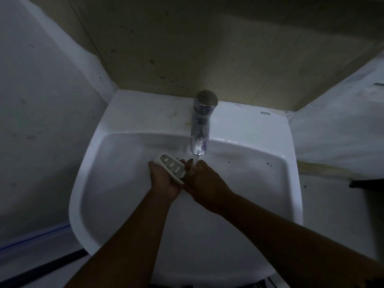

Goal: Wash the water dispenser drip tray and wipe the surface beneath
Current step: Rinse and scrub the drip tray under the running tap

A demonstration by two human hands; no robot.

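resting tilted in the palm of the left hand (164, 179), the drip tray (171, 168) is a small pale rectangular piece with rounded corners and a row of oval slots cut through its top face. it sits over the middle of the basin, just left of and below the faucet's spout. the left hand's fingers wrap under and around it, gripping it. the right hand (204, 180) lies close against the tray's right edge, its fingers reaching up into the thin stream of water (196, 161); whether it grips the tray too or only touches it cannot be told in the dim light.

the sink (124, 142) is white, glossy ceramic with a wide curved bowl and a flat back ledge bearing small dark lettering at its right corner. a few dark specks dot the right side of the bowl, and yellowish stains mark the ledge left of the faucet (201, 125), which is chrome with a rounded top. behind it stands a tan, spotted wall (187, 48), with pale grey walls to either side. the room is poorly lit.

count: one tray, one faucet, one sink, two bare hands.
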